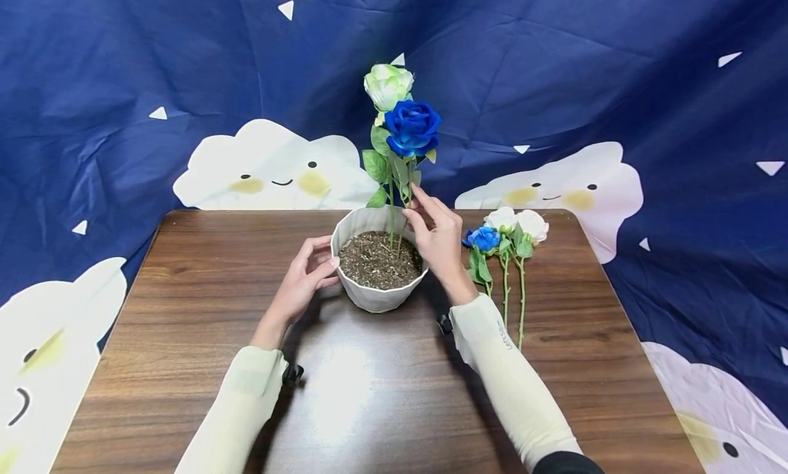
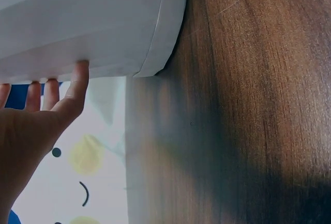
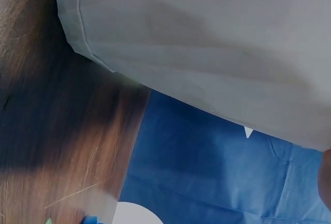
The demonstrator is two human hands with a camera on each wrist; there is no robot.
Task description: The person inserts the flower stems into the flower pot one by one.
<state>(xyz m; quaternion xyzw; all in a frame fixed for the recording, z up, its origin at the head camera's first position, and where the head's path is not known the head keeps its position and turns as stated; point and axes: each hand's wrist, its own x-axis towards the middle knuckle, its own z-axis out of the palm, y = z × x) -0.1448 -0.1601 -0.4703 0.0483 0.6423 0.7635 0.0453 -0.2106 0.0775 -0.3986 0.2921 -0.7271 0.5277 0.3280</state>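
Note:
A white faceted flowerpot (image 1: 372, 299) filled with dark soil (image 1: 375, 265) stands upright on the table. My left hand (image 1: 301, 275) rests against its left side; in the left wrist view, the fingertips touch the outer wall. My right hand (image 1: 438, 238) pinches the stem of a blue rose (image 1: 412, 128) above the right part of the pot, thumb and fingers near the leaves. The stem runs down to the soil. Just behind it, a greenish-white rose (image 1: 388, 86) stands upright in the soil. The right wrist view shows mostly pot wall, with the pinching fingers out of frame.
To the right of the pot, a blue rose (image 1: 482, 239) and two white roses (image 1: 532, 226) lie on the wooden table (image 1: 203, 303), stems toward me. Behind the table's far edge hangs a dark blue cloth (image 1: 523, 63) printed with smiling clouds.

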